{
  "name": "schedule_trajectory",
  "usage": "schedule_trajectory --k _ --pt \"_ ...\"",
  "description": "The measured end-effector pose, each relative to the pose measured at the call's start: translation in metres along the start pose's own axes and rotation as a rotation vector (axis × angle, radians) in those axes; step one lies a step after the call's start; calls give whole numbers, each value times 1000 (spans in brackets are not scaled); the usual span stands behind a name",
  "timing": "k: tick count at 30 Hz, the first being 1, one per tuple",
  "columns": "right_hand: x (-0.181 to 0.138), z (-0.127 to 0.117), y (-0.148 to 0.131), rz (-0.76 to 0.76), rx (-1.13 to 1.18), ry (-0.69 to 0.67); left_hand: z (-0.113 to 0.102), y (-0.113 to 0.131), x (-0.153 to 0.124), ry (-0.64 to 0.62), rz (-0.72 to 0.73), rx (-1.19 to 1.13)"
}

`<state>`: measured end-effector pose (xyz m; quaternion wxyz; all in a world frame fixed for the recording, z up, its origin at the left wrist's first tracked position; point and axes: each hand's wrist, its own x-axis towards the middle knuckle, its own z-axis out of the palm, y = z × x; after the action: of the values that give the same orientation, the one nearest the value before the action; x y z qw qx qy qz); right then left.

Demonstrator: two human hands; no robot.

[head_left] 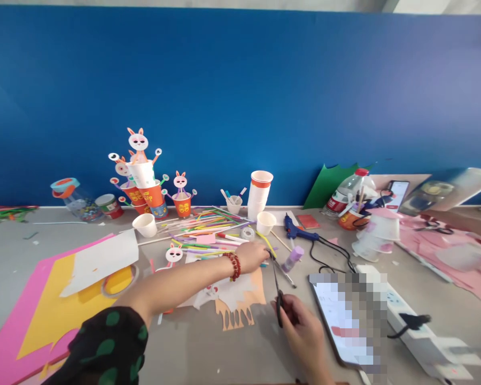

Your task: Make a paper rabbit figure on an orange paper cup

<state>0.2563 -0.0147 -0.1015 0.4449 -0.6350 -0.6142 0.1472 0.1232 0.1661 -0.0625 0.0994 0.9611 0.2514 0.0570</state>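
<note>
My right hand [302, 326] is closed around the black handle of a pair of scissors [277, 286], whose blades point away from me. My left hand [253, 258], with a red bead bracelet [234, 266] at the wrist, reaches over the table's middle. Its fingers are pinched together beside the scissor tips; a small dark thing shows there, too small to name. Below that forearm lie white paper scraps [240, 293] and a piece of orange paper [240, 316] with a cut-out edge. A white rabbit face cutout [173, 254] lies behind the forearm.
Paper cups with rabbit figures [151, 195] stand at the back left. Coloured sticks [208, 219] lie mid-table near a cup stack [260, 195]. A blue glue gun [299, 230], glue stick [293, 259], phone [336, 321] and power strip [409, 326] occupy the right; coloured sheets [44, 299] the left.
</note>
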Motion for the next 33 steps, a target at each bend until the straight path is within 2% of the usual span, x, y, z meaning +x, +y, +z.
schedule_trajectory --k 8,10,12,15,18,21,23,26,29,33 --pt "1 2 2 22 27 -30 0 9 4 -2 -30 13" --pt "1 3 4 39 23 -52 -7 9 0 29 -48 -3" --pt "1 3 6 58 17 -78 -22 3 -14 87 -84 -22" --pt "2 1 7 80 -3 -96 -63 -29 -61 221 -211 -16" --pt "4 0 6 91 -6 -120 -111 -79 -136 388 -459 66" --pt "5 0 8 101 -17 -162 -139 -128 -209 495 -714 190" --pt "6 1 12 106 -30 -178 -140 -151 -243 484 -804 242" --pt "7 2 16 105 -41 -178 -126 -165 -266 428 -844 273" --pt "5 3 14 79 -67 -155 -113 -157 -268 410 -814 285" --pt "5 5 8 17 -127 -161 -111 -132 -260 392 -725 305"
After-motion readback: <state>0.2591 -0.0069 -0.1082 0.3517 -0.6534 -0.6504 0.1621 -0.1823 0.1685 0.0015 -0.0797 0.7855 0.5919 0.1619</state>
